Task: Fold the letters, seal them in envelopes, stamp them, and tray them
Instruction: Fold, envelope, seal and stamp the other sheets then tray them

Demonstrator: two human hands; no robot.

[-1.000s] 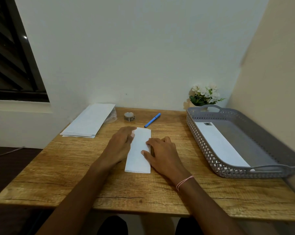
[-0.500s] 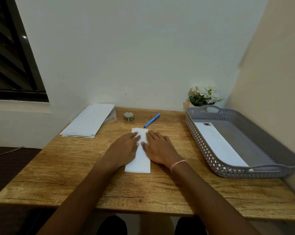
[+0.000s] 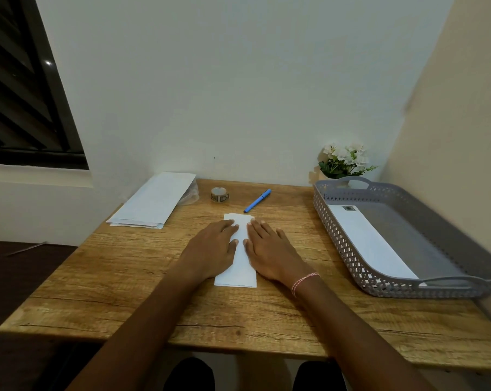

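Note:
A folded white letter (image 3: 240, 266) lies lengthwise in the middle of the wooden table (image 3: 125, 277). My left hand (image 3: 210, 249) presses flat on its left side and my right hand (image 3: 269, 249) presses flat on its right side, fingers straight and pointing away from me. A stack of white envelopes and papers (image 3: 154, 201) sits at the back left. A roll of stamps (image 3: 219, 194) and a blue pen (image 3: 257, 200) lie behind the letter. The grey perforated tray (image 3: 379, 283) at the right holds one stamped white envelope (image 3: 365, 241).
A small pot of white flowers (image 3: 344, 160) stands in the back corner behind the tray. Walls close off the table at the back and right. A dark louvred window (image 3: 21, 94) is at the left.
My right hand slid forward along the letter until it lay flat beside my left hand; both hands now press near the letter's far half.

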